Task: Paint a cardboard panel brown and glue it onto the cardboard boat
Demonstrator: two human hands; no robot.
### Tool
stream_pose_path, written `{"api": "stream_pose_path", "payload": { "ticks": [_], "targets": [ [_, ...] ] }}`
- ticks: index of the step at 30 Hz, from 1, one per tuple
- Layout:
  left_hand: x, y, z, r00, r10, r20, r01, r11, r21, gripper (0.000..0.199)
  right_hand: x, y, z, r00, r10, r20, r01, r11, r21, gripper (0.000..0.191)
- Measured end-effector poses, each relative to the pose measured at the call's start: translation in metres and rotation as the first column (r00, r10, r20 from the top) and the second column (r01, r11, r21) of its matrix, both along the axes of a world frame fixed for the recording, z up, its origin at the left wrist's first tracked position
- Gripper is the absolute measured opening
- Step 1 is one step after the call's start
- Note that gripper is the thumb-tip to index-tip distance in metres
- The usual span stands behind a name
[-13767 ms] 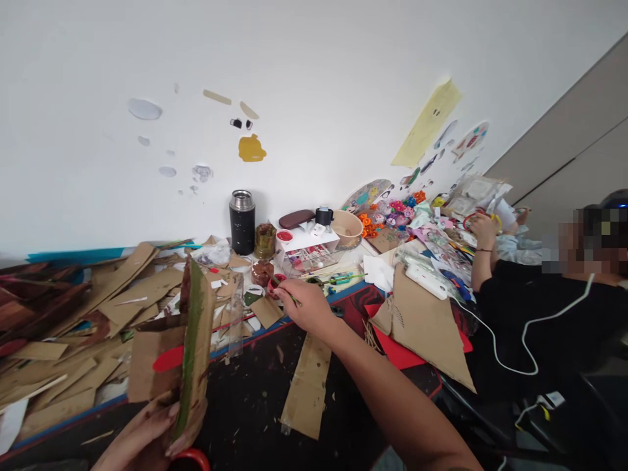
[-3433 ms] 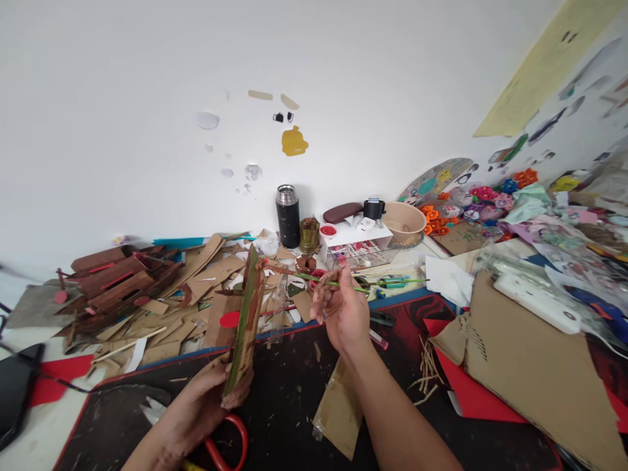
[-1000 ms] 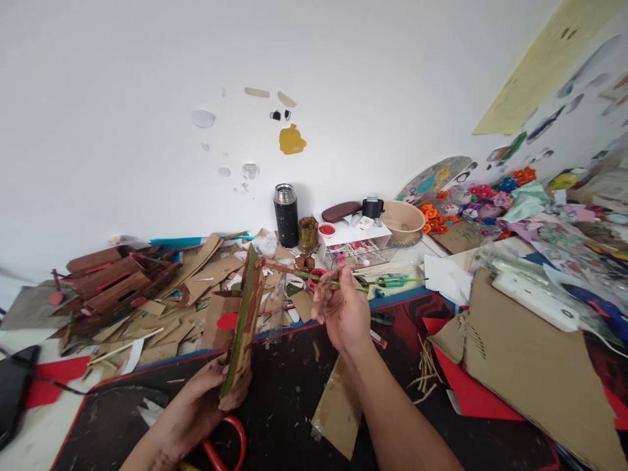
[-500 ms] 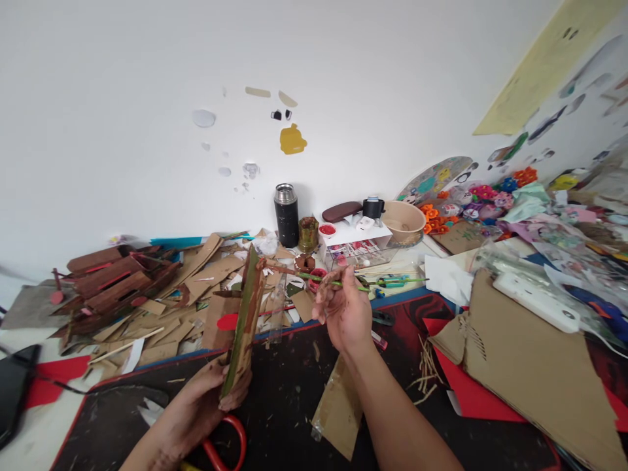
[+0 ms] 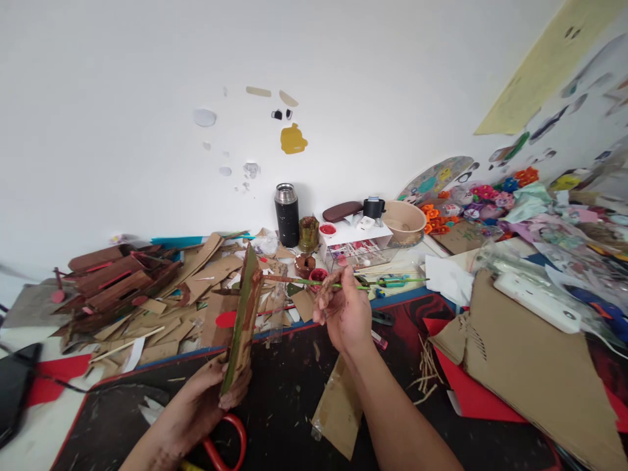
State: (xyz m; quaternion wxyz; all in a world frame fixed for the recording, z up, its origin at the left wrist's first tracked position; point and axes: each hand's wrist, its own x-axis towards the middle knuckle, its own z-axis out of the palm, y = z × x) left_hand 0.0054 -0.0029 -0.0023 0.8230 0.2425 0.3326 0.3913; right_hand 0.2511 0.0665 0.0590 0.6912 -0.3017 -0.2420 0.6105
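Note:
My left hand (image 5: 216, 386) is closed around the lower end of a long cardboard piece (image 5: 244, 320), held upright and leaning slightly. Its edge is painted green, its face partly brown. In my right hand (image 5: 348, 307) is a thin green-handled paintbrush (image 5: 383, 282), pinched between thumb and fingers and lying almost level. The brush's brown tip meets the upper right side of the cardboard piece. Below my left hand lie red-handled scissors (image 5: 235, 441), partly hidden by the wrist. Under my right forearm rests a flat cardboard strip (image 5: 338, 409).
Cardboard scraps (image 5: 161, 327) and a brown-painted cardboard model (image 5: 118, 281) cover the left. A black thermos (image 5: 286, 219), small paint pots (image 5: 305, 263) and a beige bowl (image 5: 402, 222) stand along the wall. A large cardboard sheet (image 5: 534, 366) lies at right.
The brush tip has shifted slightly down along the cardboard piece, with more brown showing near its upper part. The cardboard piece has turned very slightly; both hands stay almost in place.

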Motion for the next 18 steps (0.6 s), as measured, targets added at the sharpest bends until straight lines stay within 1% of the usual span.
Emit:
{"api": "stream_pose_path", "payload": {
  "ticks": [7,13,18],
  "targets": [
    [-0.0016,-0.0009,-0.003,1.0,-0.022,-0.021,0.023,1.0,0.013,0.036,0.0004,0.0007,0.0001,1.0,0.005,-0.019,-0.005,1.0,-0.015,0.055],
    [-0.0004,0.0008,-0.0016,1.0,-0.026,-0.013,0.027,0.999,0.031,0.036,0.0014,0.0003,0.0012,1.0,0.003,-0.005,-0.003,1.0,0.017,0.055],
    [-0.0015,0.0,-0.0039,1.0,-0.02,-0.003,0.02,1.0,0.017,0.034,0.0009,0.0005,0.0003,1.0,0.005,-0.014,-0.005,1.0,-0.003,0.055]
  ]
}}
